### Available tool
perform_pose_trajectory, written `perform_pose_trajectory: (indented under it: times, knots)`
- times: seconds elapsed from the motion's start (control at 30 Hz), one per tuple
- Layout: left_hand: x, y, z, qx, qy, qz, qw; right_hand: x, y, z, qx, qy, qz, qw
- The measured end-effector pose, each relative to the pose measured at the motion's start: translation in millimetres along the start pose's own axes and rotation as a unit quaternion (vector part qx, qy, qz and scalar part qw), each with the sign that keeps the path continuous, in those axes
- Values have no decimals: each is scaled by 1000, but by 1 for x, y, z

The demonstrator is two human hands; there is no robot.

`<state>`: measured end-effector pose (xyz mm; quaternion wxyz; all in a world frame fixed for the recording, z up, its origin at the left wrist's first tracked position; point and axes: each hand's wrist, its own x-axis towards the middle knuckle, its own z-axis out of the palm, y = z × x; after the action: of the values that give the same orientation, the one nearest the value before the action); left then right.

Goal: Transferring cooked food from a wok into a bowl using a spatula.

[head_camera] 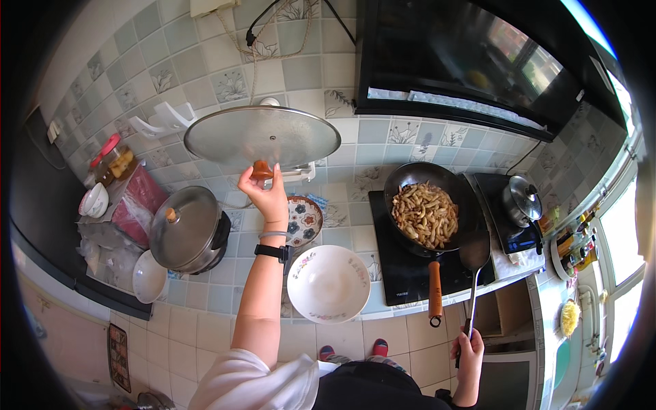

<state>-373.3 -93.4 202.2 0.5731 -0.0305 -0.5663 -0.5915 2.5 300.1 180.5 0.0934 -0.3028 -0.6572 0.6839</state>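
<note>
My left hand (267, 195) pinches the wooden knob of a glass pan lid (262, 134) and holds it up in front of the tiled wall. In my right hand (468, 348) is the dark handle of a metal spatula (475, 256), whose blade is by the right rim of a black wok (464, 192). Browned strips of food (425, 215) lie in the wok, which stands on a black cooktop (405, 287) with its wooden handle pointing towards me. A large white floral bowl (329, 284) sits on the counter left of the cooktop, beside a flower-patterned plate (303, 220).
A lidded pot (184, 230) stands at the left, near a white bowl (149, 277) and jars (120, 161). On the right, a small lidded saucepan (521, 201) is on a second cooker, with bottles in a rack (558, 256) beyond. A black range hood (461, 61) hangs above.
</note>
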Motion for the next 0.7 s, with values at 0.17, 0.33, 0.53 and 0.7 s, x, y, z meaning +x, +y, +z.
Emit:
perform_pose_trajectory:
  times: [0.17, 0.33, 0.53, 0.7]
  knots:
    - [-12, -38, 3, 54, -27, -37, 997, -1, -1, -5, -10, 5, -1, 1000]
    - [-15, -70, 1, 91, -64, -69, 991, 0, 0, -10, -23, 21, 0, 1000]
    - [-15, -87, -7, 110, -76, -84, 987, 3, -1, -10, -30, 21, -1, 999]
    - [-12, -88, -17, 125, -117, -102, 980, 14, -7, -5, -30, 12, 6, 999]
